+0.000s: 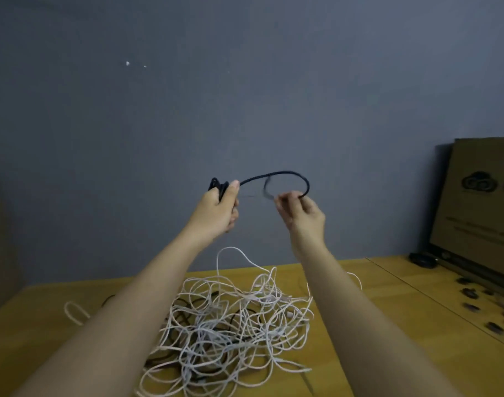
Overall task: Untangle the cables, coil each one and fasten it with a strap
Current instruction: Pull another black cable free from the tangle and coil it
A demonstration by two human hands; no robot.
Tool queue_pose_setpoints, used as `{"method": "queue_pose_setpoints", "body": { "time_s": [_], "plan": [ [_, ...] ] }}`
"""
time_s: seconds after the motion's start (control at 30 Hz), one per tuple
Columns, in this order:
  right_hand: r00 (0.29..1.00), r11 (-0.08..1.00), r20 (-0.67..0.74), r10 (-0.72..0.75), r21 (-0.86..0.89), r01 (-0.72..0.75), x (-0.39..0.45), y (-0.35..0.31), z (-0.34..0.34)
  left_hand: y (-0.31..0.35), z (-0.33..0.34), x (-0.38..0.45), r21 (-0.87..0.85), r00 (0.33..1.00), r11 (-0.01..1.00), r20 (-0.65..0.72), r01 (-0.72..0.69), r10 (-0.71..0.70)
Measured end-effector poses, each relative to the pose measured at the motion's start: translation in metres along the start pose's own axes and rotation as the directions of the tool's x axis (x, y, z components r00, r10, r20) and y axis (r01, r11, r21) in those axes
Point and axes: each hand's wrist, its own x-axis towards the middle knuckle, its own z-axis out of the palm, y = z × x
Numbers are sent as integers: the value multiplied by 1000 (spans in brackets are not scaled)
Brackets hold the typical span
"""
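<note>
My left hand [220,209] covers most of the black cable [276,176] coil, so I cannot count its turns. Near my right hand [301,210] the cable's end smears into a grey blur. My forearms hide part of the tangled pile [230,325], whose lower loops the bottom edge cuts off. The cardboard box [480,202] runs past the right edge, its print unreadable. The small dark pieces [491,325] beside it are too blurred to identify.

Black cable [276,175], white cables [233,319]
</note>
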Motion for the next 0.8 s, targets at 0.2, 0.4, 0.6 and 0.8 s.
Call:
{"method": "queue_pose_setpoints", "body": {
  "time_s": [0.2, 0.4, 0.6, 0.8],
  "plan": [
    [999, 905, 17, 31, -425, -21, -12, 3, -7, 2, -15, -27, 11, 997, 998, 39, 64, -64],
    [971, 723, 90, -222, -653, 226, -30, -2, -19, -2, -43, -59, -270, 954, 934, 249, 236, -169],
    [860, -47, 429, -277, -900, 434, -62, 18, -31, -5, -56, -90, -515, 885, 790, 460, 331, -71],
    [687, -440, 707, 169, -569, 694, -117, 52, -19, -19, -32, -97, -613, 961, 762, 272, 210, -47]
  ]
}}
